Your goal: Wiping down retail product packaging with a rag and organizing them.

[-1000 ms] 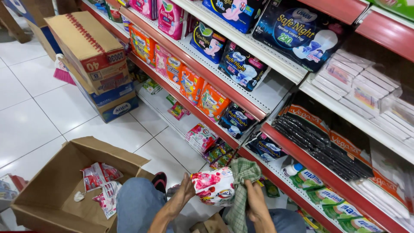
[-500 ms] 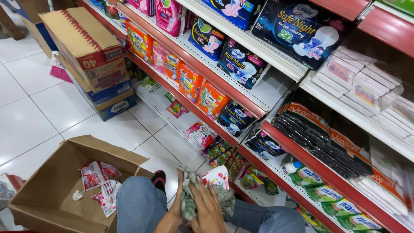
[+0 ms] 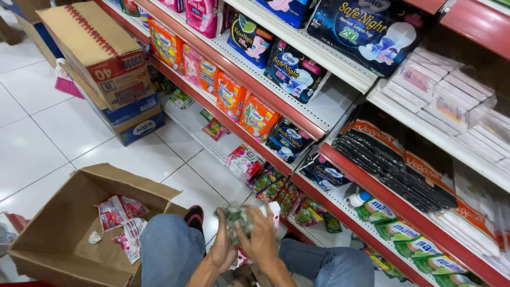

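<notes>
left hand (image 3: 223, 250) curled, gripping | right hand (image 3: 261, 239) curled, gripping | hands together

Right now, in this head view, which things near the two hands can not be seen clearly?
- White and pink packet: mostly covered by the right hand and a green cloth; motion blur.
- Left hand: its fingers are hidden behind the cloth and packet.
- Cardboard box: its near corner is cut off by the bottom edge.
- Bottom shelf packets: too small and shadowed to identify.
</notes>
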